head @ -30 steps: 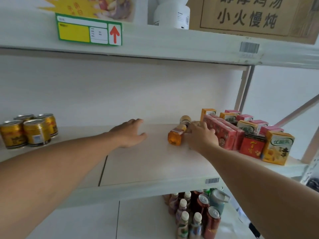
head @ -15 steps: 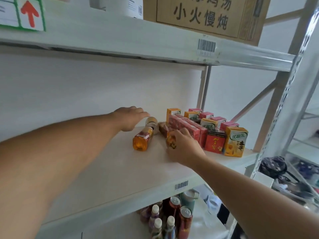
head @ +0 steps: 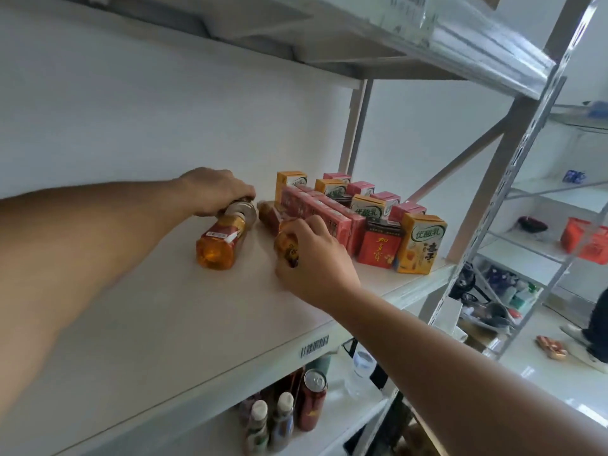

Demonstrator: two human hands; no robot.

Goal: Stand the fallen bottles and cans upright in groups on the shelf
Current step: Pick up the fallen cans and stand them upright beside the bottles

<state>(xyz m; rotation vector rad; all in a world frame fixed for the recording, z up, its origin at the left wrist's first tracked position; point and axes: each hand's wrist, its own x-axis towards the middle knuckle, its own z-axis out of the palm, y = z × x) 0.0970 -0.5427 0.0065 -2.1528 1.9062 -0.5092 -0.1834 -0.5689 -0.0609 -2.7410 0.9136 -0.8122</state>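
An amber bottle [head: 217, 242] with a red label lies on its side on the white shelf [head: 184, 311], base toward me. Just behind its neck lies a can [head: 242, 211] whose round metal end shows. My left hand [head: 215, 189] curls over that can from the left. A second amber bottle [head: 285, 246] lies to the right, neck pointing to the back wall. My right hand [head: 317, 258] grips its base end. Part of this bottle is hidden by my fingers.
Red and yellow drink cartons [head: 419, 243] stand packed at the shelf's right end, touching the second bottle's side. An upper shelf [head: 460, 41] hangs overhead. A perforated metal post [head: 513, 179] rises at the right. Bottles and a can [head: 314, 401] stand on the lower shelf.
My left hand has reached right and closed over the can. My right hand has closed on the second bottle's base. The view has swung right, so the gold cans at the left are out of sight.
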